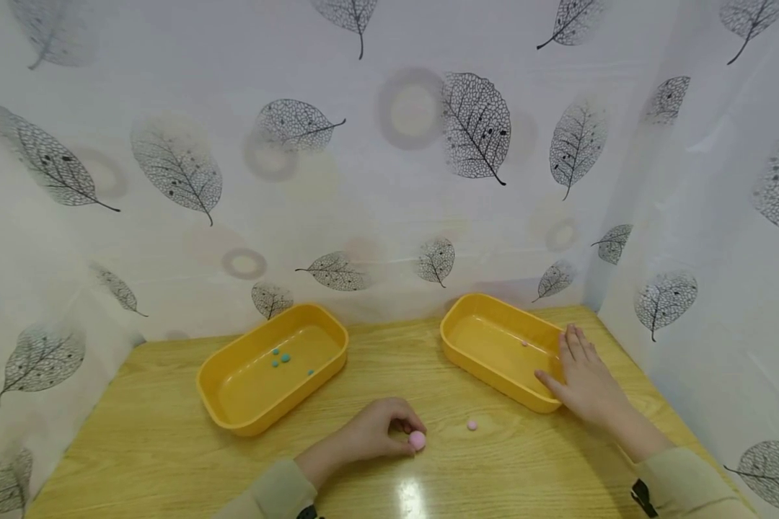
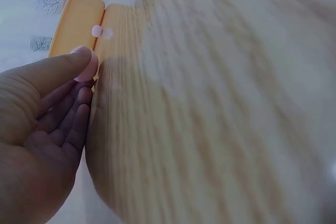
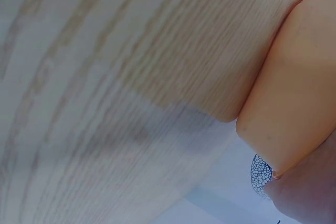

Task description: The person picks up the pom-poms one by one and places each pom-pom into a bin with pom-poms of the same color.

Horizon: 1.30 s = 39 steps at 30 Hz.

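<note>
Between thumb and fingertips, my left hand (image 1: 383, 430) pinches a round pink ball (image 1: 417, 440) low over the wooden table. The left wrist view shows the same ball (image 2: 87, 66) at the thumb tip, the other fingers curled loosely below. A smaller pink ball (image 1: 472, 425) lies on the table to its right, before the right yellow tray (image 1: 493, 390). My right hand (image 1: 589, 382) rests on that tray's right end, fingers extended along the rim and thumb spread over the near corner. Inside the tray is a tiny pink ball (image 1: 524, 343).
On the left stands another yellow tray (image 1: 260, 425), with several small teal balls (image 1: 285, 357) in it. A pale leaf-printed sheet (image 1: 376, 187) hangs behind the table (image 1: 149, 425) and along its sides.
</note>
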### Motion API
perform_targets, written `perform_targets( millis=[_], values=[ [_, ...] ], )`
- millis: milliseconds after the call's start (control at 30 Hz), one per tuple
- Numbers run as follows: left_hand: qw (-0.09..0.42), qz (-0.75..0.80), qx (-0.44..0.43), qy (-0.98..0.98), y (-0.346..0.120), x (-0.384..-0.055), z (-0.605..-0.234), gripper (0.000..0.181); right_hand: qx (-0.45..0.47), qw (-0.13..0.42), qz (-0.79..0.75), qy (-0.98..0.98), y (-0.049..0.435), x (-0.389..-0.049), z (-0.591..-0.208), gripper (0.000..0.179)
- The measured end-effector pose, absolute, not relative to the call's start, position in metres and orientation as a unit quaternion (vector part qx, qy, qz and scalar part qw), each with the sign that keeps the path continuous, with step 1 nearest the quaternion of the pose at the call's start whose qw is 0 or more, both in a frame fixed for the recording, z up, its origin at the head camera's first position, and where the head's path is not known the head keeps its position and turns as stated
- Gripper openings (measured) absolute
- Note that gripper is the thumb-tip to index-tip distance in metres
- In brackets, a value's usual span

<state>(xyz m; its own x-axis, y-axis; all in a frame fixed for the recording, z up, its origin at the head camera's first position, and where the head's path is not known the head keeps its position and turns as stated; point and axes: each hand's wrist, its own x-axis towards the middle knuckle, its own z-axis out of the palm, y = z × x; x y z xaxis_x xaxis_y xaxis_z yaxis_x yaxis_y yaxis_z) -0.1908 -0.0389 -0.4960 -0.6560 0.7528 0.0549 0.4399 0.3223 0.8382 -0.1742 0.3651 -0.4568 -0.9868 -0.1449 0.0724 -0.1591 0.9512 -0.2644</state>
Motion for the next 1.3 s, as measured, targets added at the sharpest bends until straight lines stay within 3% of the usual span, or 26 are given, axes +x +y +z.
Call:
perform_targets(
  millis=[767, 1300],
  values=[
    [0.188, 0.498, 0.292, 0.795, -0.031, -0.196, -0.496, 0.019, 0.073, 0.026, 0.128, -0.989, 0.366, -0.175, -0.458, 0.100],
    [0.122, 0.494, 0.295, 0.809, -0.007, -0.202, -0.492, 0.022, 0.076, 0.030, 0.125, -0.989, 0.365, -0.175, -0.456, 0.099]
  ],
)
